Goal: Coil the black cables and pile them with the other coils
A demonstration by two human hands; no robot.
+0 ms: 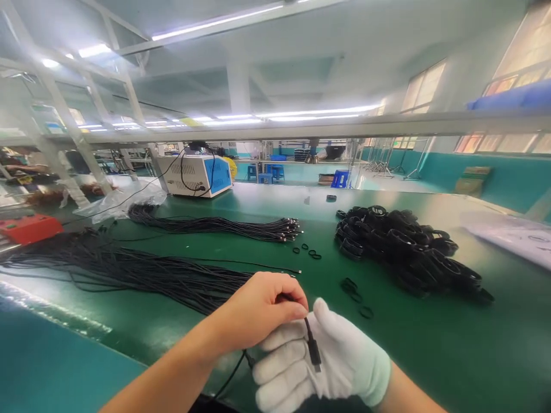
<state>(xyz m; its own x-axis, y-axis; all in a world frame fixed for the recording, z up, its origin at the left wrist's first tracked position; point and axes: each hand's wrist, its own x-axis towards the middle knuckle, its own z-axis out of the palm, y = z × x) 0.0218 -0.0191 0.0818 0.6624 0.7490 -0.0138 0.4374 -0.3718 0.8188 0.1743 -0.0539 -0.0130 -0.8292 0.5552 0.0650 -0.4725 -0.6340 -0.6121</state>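
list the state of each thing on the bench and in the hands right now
left hand: bare, pinching the cable
right hand: gloved, cable end lying across it
cable: held, plug end pointing down
straight cable bundle: lying flat, uncoiled
loose cable heap: spread out, untied
coiled cable pile: wound, stacked
small black rings: loose on the bench
white and blue machine: standing, wires attached

A white knitted cloth glove is worn on the right hand (327, 361); beside it, a matt black rubbery cable (312, 347) is seen on the smooth, slightly glossy green table (430, 344).
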